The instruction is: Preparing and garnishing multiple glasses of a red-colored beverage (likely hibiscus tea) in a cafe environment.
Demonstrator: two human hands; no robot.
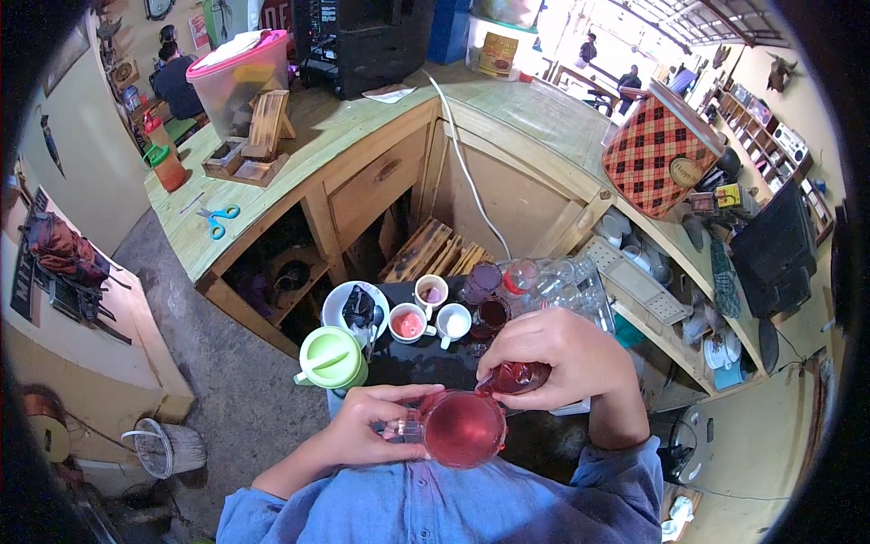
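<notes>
The left hand is partly closed, holding a glass mug of red liquid by its handle side. The right hand is curled around a small red vessel, tilted at the mug's rim. Beyond, the dark surface carries a green pitcher and three cups; farther, blue scissors lie on a wooden surface.

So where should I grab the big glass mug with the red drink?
Probably by the clear handle, coming from the left. It sticks out on the left of the glass mug, where the left hand is. Keep it level, since the wide top is open. The right hand has a red glass vessel near the rim's right side.
</notes>
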